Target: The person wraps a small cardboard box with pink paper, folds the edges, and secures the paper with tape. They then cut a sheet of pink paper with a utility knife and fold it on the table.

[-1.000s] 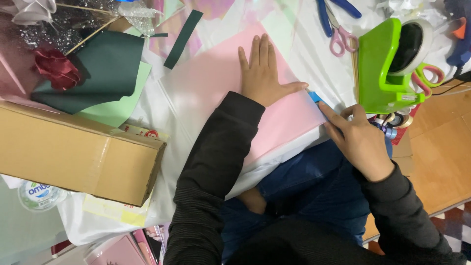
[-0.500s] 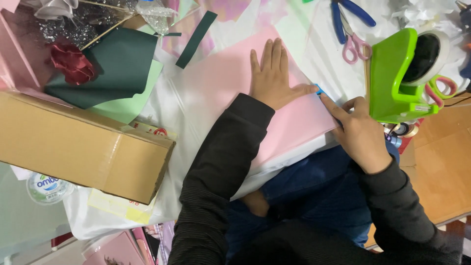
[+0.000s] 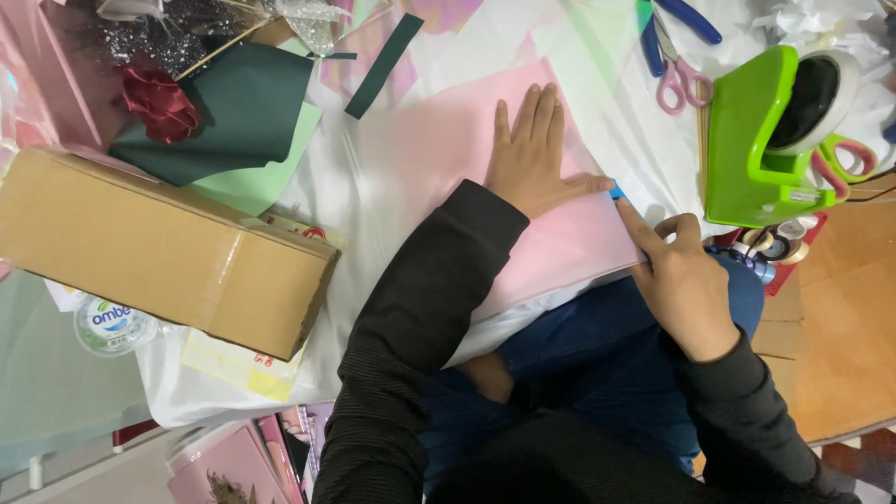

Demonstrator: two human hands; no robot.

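My left hand (image 3: 532,154) lies flat, fingers spread, on a large pink paper sheet (image 3: 439,140), pressing it down. My right hand (image 3: 679,280) is at the sheet's right edge, index finger stretched out along a small blue tool (image 3: 618,193) held against the paper. Both arms wear dark sleeves. The blue tool is mostly hidden under my fingers.
A cardboard box (image 3: 159,247) lies at the left. Dark green paper (image 3: 238,107) and a red paper rose (image 3: 159,101) sit behind it. A green tape dispenser (image 3: 756,140) stands at the right, with pink scissors (image 3: 681,79) and blue-handled scissors (image 3: 686,19) beyond. Tape rolls (image 3: 779,245) lie near my right hand.
The view has shifted slightly. Both hands stay on the pink sheet; my right hand remains at its right edge with the blue tool.
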